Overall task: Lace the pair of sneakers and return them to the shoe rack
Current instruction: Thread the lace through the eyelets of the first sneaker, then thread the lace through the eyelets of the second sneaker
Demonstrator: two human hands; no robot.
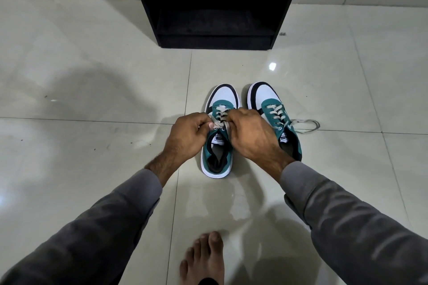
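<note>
Two teal, white and black sneakers stand side by side on the pale tiled floor [92, 76], toes pointing toward the black shoe rack [215, 4] that stands further off against the wall. The left sneaker [218, 146] sits directly under both hands. The left hand [187, 133] has its grip closed, thumb and fingers pinching one end of the grey lace [220, 120] at the upper eyelets. The right hand [251, 133] is curled over the same spot with its grip closed on the other end of that lace, its back covering the shoe's inner edge. The lace crosses in rows over the teal tongue area ahead of the fingers. The right sneaker [273, 113] stands just beside the first, partly hidden by the right hand; it is laced up, and its loose lace ends [305, 125] trail in a loop on the floor to its right. Grey sleeves cover both forearms. A bare foot [203, 259] rests on the tiles near the bottom edge.
</note>
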